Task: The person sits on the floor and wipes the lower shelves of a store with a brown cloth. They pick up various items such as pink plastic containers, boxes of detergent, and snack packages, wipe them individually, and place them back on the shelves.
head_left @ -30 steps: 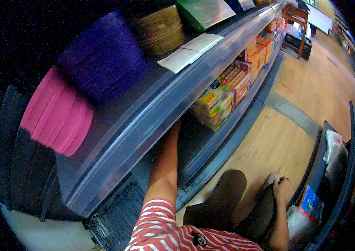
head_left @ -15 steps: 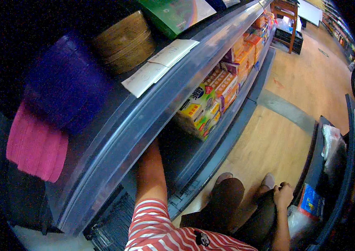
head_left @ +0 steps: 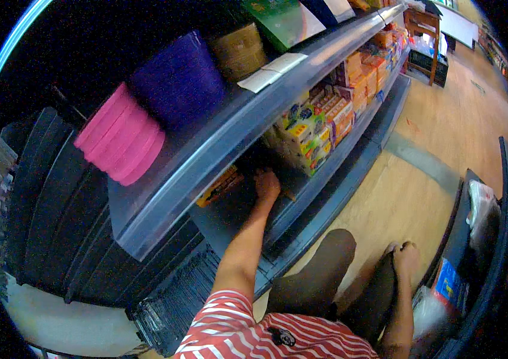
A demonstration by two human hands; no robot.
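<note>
L hand (head_left: 267, 184) is on the dark grey lower shelf (head_left: 230, 210), btwn the yellow-and-black flat box (head_left: 221, 186) to its L and the green, white & yellow wrapped packs (head_left: 308, 140) near its R; arm prob. kept low b/c the grey upper shelf (head_left: 218, 152) overhangs. Packs stand in line w/ orange cartons (head_left: 367, 78), prob. so fronts face the aisle. Up top, the pink ribbed round stack (head_left: 122, 134) looks nested, prob. to save space. R hand (head_left: 406, 258) is at the dark-trousered R leg (head_left: 367, 302), maybe for balance.

L fingers partly curled, in shadow: can't tell if gripping. R fingers bent; can't tell if they hold anything. Box partly hidden by upper shelf; shelf's back too dark to read.
</note>
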